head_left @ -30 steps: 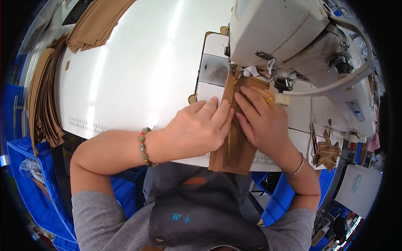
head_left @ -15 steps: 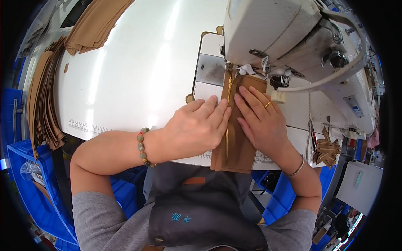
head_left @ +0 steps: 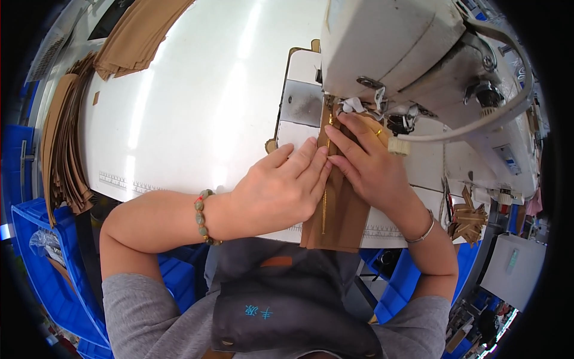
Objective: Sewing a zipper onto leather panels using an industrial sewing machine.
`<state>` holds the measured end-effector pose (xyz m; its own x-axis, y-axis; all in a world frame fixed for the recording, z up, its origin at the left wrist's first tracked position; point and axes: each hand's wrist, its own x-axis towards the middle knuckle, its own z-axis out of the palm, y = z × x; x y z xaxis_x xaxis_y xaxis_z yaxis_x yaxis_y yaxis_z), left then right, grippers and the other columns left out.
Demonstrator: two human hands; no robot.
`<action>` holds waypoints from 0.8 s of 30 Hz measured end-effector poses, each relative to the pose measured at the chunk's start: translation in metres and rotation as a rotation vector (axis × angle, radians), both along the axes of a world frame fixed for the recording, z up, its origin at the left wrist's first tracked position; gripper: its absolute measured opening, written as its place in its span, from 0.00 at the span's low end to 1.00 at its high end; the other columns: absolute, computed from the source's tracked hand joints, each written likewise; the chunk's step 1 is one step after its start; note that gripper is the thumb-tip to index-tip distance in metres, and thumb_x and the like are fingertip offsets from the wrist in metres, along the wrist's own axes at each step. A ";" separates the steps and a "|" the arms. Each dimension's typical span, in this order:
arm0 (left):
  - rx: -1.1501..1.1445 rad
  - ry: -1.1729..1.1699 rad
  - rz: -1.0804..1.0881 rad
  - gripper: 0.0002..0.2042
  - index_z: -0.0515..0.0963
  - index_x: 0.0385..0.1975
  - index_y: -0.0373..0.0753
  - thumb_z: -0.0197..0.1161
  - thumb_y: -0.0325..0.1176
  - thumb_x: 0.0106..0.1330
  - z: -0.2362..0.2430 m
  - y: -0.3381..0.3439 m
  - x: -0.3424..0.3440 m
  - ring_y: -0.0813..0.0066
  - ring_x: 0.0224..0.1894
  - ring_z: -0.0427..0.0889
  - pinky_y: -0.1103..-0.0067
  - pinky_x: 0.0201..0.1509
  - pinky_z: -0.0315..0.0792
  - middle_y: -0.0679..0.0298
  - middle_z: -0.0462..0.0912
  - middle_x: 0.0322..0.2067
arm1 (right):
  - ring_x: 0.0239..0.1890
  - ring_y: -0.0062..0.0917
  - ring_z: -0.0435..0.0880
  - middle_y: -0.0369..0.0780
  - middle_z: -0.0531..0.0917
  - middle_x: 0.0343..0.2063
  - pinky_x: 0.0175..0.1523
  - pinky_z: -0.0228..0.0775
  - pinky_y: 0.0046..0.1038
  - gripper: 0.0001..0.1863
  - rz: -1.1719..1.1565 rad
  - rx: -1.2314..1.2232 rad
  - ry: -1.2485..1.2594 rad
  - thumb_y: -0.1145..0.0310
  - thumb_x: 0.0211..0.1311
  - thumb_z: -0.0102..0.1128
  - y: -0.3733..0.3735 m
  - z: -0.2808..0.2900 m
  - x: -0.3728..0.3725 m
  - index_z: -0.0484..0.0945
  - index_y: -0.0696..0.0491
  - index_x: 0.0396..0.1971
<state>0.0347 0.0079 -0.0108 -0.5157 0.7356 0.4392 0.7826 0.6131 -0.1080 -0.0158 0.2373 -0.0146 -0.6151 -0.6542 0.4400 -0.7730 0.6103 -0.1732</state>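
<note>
A brown fabric panel (head_left: 344, 224) lies lengthwise under the head of a white sewing machine (head_left: 406, 51), its near end at the table's front edge. Along its left part runs a gold-toothed zipper (head_left: 324, 210). My left hand (head_left: 281, 185) rests with outstretched fingers at the panel's left edge, fingertips by the zipper. Opposite it, my right hand (head_left: 373, 167) lies palm down on the panel with fingers apart. Its fingertips reach up beside the zipper, close to the needle area, where metal parts and a white scrap hide the stitching point.
Brown fabric pieces (head_left: 134, 39) lie stacked at the far left, and more pieces (head_left: 63, 143) hang over the table's left edge. A blue bin (head_left: 51, 263) stands below them. Brown strips (head_left: 468, 216) are bundled at the right. A printed ruler (head_left: 125, 181) follows the table's front edge.
My right hand has slid forward and left along the panel, toward the needle area and zipper. The panel's near end sits slightly closer to me. My left hand has hardly moved.
</note>
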 end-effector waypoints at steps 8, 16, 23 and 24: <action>-0.016 -0.017 0.015 0.20 0.87 0.50 0.32 0.64 0.29 0.56 0.001 0.001 0.001 0.57 0.63 0.82 0.72 0.54 0.81 0.54 0.87 0.55 | 0.55 0.36 0.84 0.41 0.84 0.56 0.54 0.80 0.34 0.24 -0.022 0.065 -0.107 0.63 0.66 0.70 0.006 -0.002 0.005 0.82 0.51 0.61; -0.014 -0.043 -0.001 0.21 0.86 0.50 0.32 0.64 0.29 0.56 0.002 0.001 -0.001 0.57 0.63 0.83 0.73 0.53 0.82 0.55 0.87 0.55 | 0.63 0.36 0.82 0.39 0.80 0.63 0.54 0.84 0.31 0.23 -0.058 0.121 -0.131 0.65 0.68 0.68 0.009 -0.005 0.004 0.80 0.50 0.62; -0.013 -0.077 -0.025 0.21 0.85 0.50 0.30 0.63 0.29 0.55 0.003 0.001 -0.003 0.57 0.60 0.84 0.73 0.54 0.82 0.54 0.87 0.55 | 0.62 0.38 0.82 0.40 0.80 0.63 0.54 0.84 0.32 0.22 -0.113 0.106 -0.197 0.66 0.69 0.67 0.006 -0.006 0.007 0.79 0.48 0.63; -0.014 -0.077 -0.025 0.21 0.85 0.50 0.30 0.63 0.29 0.55 0.004 0.001 -0.003 0.57 0.60 0.84 0.73 0.54 0.82 0.54 0.87 0.55 | 0.62 0.38 0.82 0.40 0.80 0.63 0.54 0.83 0.33 0.22 -0.109 0.097 -0.188 0.66 0.69 0.67 0.006 -0.006 0.006 0.80 0.48 0.62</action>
